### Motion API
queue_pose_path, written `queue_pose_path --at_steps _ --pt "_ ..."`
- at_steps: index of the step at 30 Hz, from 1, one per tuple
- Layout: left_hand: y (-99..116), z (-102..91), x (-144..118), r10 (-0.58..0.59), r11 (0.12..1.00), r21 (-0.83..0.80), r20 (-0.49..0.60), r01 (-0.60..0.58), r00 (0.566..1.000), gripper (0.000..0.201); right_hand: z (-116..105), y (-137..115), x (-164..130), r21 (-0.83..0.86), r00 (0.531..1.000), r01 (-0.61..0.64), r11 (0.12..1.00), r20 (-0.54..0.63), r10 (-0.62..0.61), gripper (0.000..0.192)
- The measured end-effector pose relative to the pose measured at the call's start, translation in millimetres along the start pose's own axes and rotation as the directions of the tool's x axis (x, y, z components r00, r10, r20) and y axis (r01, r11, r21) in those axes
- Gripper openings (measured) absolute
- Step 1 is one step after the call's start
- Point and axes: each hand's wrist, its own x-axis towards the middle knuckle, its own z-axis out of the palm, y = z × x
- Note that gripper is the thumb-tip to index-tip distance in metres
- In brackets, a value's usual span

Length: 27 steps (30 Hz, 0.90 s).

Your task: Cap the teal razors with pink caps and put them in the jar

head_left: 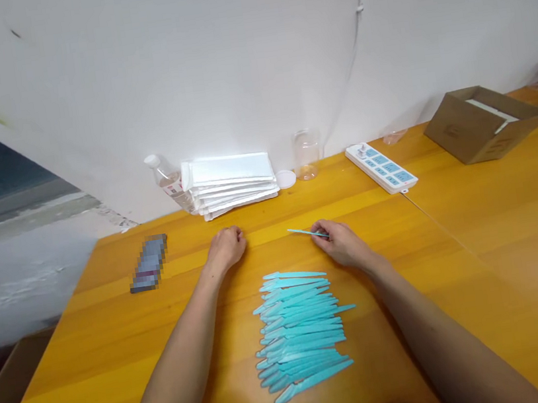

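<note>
My right hand (pixel 337 240) grips a slim turquoise eyebrow razor (pixel 302 231) by one end, its other end pointing left just above the table. My left hand (pixel 226 246) rests on the table with its fingers curled closed, and whatever may be inside them is hidden. Between my forearms lies a pile of similar turquoise eyebrow razors (pixel 302 330), spread in a rough column with most of them pointing left to right. Neither hand touches this pile.
Stacked white packets (pixel 232 168) stand by the wall, beside a plastic bottle (pixel 171 185). A clear jar (pixel 307 156), a round white lid (pixel 286 179), a power strip (pixel 382 169) and a cardboard box (pixel 469 130) are further right. A blurred phone-like object (pixel 150 263) lies left on the wooden table (pixel 92 333).
</note>
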Motion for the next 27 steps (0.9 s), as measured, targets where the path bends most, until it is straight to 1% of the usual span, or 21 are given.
queue_pose_path --at_steps 2,3,4,5,6,7,8,9,10,11,12,14,19,24,27 --pt "3 -2.1 -14 0.027 0.999 -0.026 0.04 -0.026 0.999 0.021 4 -4 -2 -0.008 1.0 0.019 1.0 -0.003 -0.019 0.015" --pt "5 -1.9 -22 0.032 0.995 -0.095 0.073 -0.025 0.997 0.022 5 -6 -2 -0.013 1.0 0.031 0.999 -0.001 -0.031 0.016" --pt "7 -0.8 -29 0.026 0.977 -0.212 0.114 -0.001 0.993 0.023 7 -8 -3 -0.016 0.999 0.045 0.999 0.002 -0.045 0.016" --pt "9 1.2 -37 0.009 0.931 -0.363 0.157 0.049 0.988 0.024 8 -11 -4 -0.017 0.998 0.063 0.998 0.004 -0.063 0.016" --pt "11 3.8 -45 -0.016 0.844 -0.524 0.196 0.118 0.981 0.026 10 -13 -4 -0.017 0.996 0.084 0.996 0.006 -0.083 0.016" --pt "14 6.9 -53 -0.048 0.722 -0.665 0.226 0.19 0.973 0.031 11 -16 -5 -0.014 0.994 0.105 0.994 0.006 -0.105 0.016" --pt "17 10.2 -60 -0.084 0.594 -0.766 0.244 0.245 0.966 0.036 12 -19 -5 -0.009 0.992 0.127 0.992 0.005 -0.127 0.015" --pt "20 13.5 -66 -0.121 0.493 -0.825 0.248 0.275 0.961 0.041 13 -22 -6 -0.002 0.989 0.148 0.989 0.003 -0.148 0.015" --pt "23 16.5 -72 -0.152 0.417 -0.862 0.246 0.288 0.957 0.044 15 -24 -7 0.008 0.986 0.168 0.986 0.0 -0.168 0.015" --pt "26 19.2 -77 -0.174 0.364 -0.885 0.242 0.291 0.955 0.046 16 -26 -7 0.017 0.983 0.186 0.982 -0.001 -0.186 0.015" --pt "29 21.6 -81 -0.185 0.331 -0.898 0.239 0.289 0.953 0.047 17 -28 -7 0.025 0.979 0.202 0.979 -0.001 -0.202 0.015" --pt "34 25.4 -86 -0.18 0.314 -0.906 0.235 0.282 0.955 0.047 20 -30 -8 0.033 0.973 0.229 0.973 0.0 -0.229 0.014" --pt "39 29.6 -88 -0.114 0.363 -0.896 0.228 0.254 0.967 0.044 26 -31 -8 0.033 0.963 0.269 0.962 0.015 -0.27 0.013" --pt "32 22.9 -91 -0.105 0.416 -0.886 0.177 0.205 0.979 0.042 23 -30 -8 0.048 0.964 0.266 0.963 0.019 -0.267 0.013" --pt "29 22.3 -94 -0.092 0.44 -0.876 0.174 0.196 0.981 0.042 21 -31 -7 0.045 0.964 0.263 0.964 0.015 -0.264 0.012"
